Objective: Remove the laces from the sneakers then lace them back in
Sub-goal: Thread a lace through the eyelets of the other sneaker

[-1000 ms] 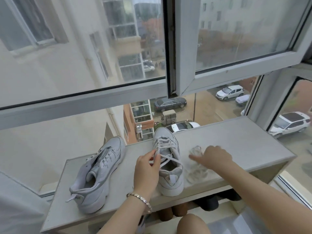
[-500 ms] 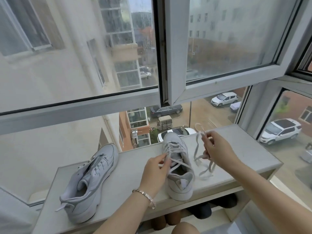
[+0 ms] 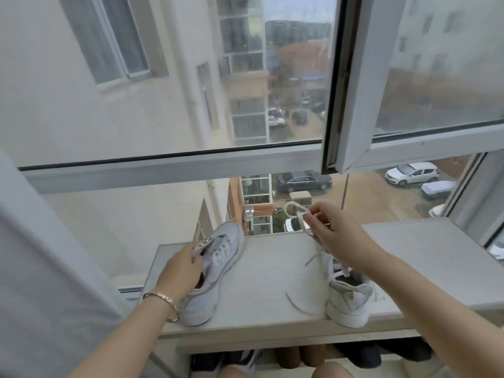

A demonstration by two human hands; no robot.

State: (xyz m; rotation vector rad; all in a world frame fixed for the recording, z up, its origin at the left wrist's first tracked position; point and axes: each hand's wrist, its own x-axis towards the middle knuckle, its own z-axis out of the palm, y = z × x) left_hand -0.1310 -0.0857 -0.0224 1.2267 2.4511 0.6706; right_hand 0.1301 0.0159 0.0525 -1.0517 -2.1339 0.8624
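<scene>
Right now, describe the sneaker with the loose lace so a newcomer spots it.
Find the pale ledge under the window; two white sneakers sit on it. Skip the left sneaker; take the right sneaker, whose lace alone trails loose up into the right hand.

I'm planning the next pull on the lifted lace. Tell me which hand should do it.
Probably the right. The right hand pinches the lace, raised above the right sneaker, while the left hand grips the left sneaker farther away.
</scene>
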